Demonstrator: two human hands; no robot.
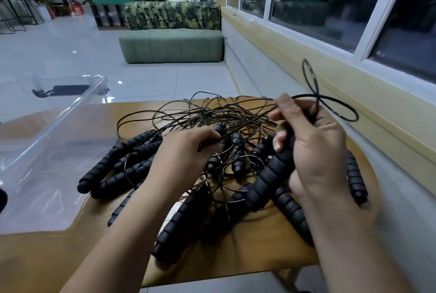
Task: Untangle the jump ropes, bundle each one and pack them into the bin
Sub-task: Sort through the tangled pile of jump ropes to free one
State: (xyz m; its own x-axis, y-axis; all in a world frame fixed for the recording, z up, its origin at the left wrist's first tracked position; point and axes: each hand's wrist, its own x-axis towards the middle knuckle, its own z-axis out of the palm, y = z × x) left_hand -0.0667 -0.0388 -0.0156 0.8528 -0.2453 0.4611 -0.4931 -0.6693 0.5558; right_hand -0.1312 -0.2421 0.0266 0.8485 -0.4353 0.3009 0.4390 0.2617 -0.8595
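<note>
A tangle of thin black jump-rope cords (200, 113) lies on the wooden table (247, 245), with several black ribbed foam handles (122, 163) spread around it. My right hand (313, 146) grips one foam handle (271, 174) lifted off the table, and pinches its cord, whose loops (330, 104) stick up to the right. My left hand (186, 151) reaches into the middle of the pile and pinches a cord there. The clear plastic bin (47, 151) stands on the left of the table, empty apart from reflections.
The table's right edge runs close to a wall below a window sill (354, 75). A green sofa (172, 45) stands on the tiled floor beyond the table, and a person sits behind it, facing away.
</note>
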